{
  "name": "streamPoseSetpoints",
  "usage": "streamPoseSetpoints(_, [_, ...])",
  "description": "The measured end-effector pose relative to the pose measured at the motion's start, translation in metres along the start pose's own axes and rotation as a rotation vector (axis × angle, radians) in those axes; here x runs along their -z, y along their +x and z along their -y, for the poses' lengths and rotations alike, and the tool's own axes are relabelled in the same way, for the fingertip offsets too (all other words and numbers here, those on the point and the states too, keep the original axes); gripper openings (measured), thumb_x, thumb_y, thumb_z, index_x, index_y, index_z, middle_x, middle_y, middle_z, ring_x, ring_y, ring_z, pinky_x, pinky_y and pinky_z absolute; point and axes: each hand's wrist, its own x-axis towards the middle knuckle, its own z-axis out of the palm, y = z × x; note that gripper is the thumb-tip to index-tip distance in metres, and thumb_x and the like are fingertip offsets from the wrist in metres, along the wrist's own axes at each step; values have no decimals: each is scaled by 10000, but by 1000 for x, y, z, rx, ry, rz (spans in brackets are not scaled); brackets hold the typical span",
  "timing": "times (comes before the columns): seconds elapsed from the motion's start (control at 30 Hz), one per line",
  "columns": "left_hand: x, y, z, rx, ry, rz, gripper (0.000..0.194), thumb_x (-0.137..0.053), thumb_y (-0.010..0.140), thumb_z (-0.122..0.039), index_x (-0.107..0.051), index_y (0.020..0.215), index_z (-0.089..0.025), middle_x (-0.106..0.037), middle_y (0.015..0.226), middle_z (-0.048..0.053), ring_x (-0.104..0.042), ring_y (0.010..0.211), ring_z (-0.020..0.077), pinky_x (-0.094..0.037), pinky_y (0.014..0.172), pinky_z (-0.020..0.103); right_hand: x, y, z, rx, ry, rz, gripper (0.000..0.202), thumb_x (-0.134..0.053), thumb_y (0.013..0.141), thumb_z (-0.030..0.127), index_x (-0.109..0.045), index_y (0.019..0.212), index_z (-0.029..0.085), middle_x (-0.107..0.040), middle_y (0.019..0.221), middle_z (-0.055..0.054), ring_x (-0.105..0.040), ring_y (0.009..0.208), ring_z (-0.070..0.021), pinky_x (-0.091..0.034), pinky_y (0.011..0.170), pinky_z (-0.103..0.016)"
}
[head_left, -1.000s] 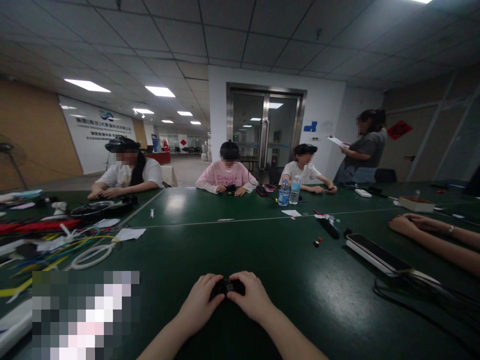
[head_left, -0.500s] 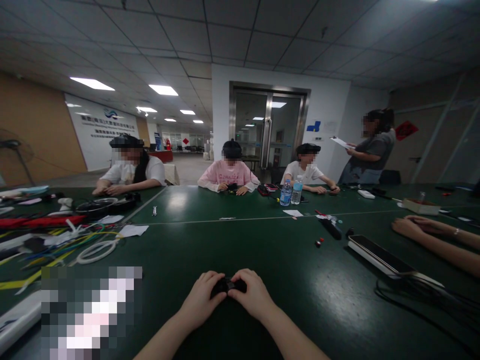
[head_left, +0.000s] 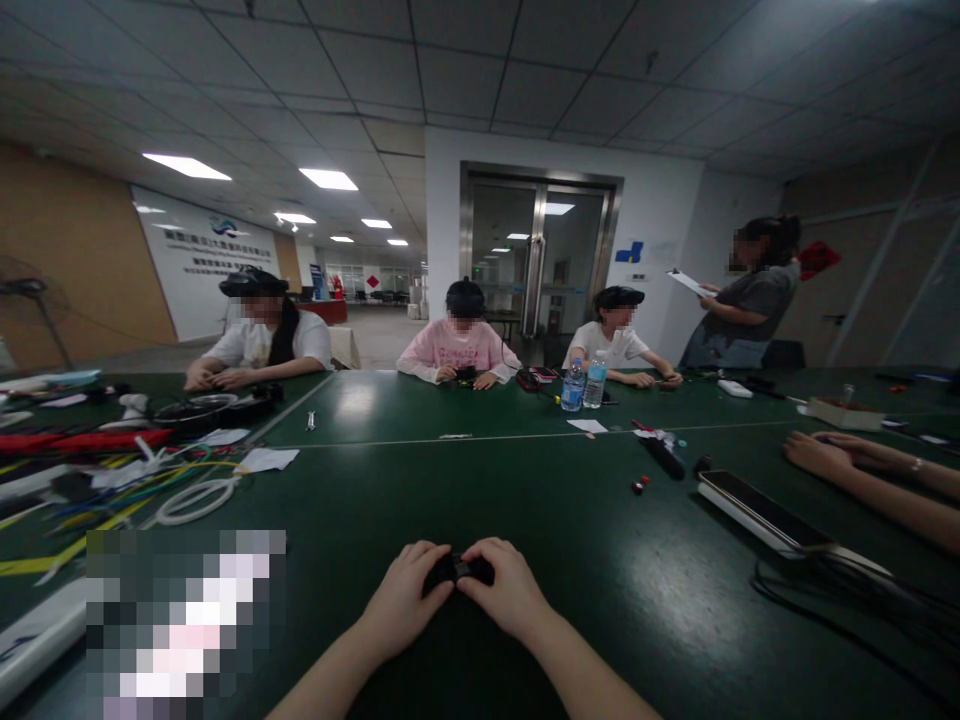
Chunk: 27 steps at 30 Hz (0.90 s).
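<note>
A small black object (head_left: 458, 567) sits between my hands just above or on the green table (head_left: 570, 520); its exact kind is too dark to make out. My left hand (head_left: 411, 585) grips its left end, thumb on the near side and fingers over the far side. Around the right end closes my right hand (head_left: 501, 585), its thumb tip close to the left thumb. Much of the object is hidden by the fingers.
Cables (head_left: 196, 498) and tools lie at the left. On the right are a thick phone-like device (head_left: 765, 515), black cords (head_left: 840, 610) and another person's hands (head_left: 825, 455). Two water bottles (head_left: 583, 385) stand ahead, near seated people (head_left: 459, 345).
Both hands keep their hold on the black object with hardly any movement. The standing person at the right has shifted slightly to the right.
</note>
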Motion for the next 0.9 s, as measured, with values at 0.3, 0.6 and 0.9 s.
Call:
streamPoseSetpoints(0.3, [2, -1, -3, 0, -9, 4, 440, -481, 798, -358, -510, 1209, -205, -538, 1170, 61, -468, 1096, 219, -370, 956, 353, 1, -1, 2, -6, -15, 17, 239, -615, 724, 340, -613, 955, 279, -582, 1059, 9, -518, 1025, -197, -387, 867, -334])
streamPoseSetpoints(0.6, [-2, 1, 5, -16, -14, -8, 438, -488, 808, -369, -505, 1217, -214, -532, 1175, 60, -471, 1090, 208, -375, 946, 337, 4, -2, 6, -15, -2, 27, 235, -612, 722, 328, -620, 950, 269, -590, 1059, -2, -512, 1030, -199, -387, 879, -341])
streamPoseSetpoints(0.9, [-2, 1, 4, -19, -9, -3, 439, -491, 805, -363, -505, 1219, -218, -535, 1173, 63, -470, 1090, 214, -372, 948, 347, 5, -3, 9, -27, -8, 30, 230, -612, 722, 328, -623, 944, 271, -589, 1056, 2, -512, 1030, -200, -384, 877, -341])
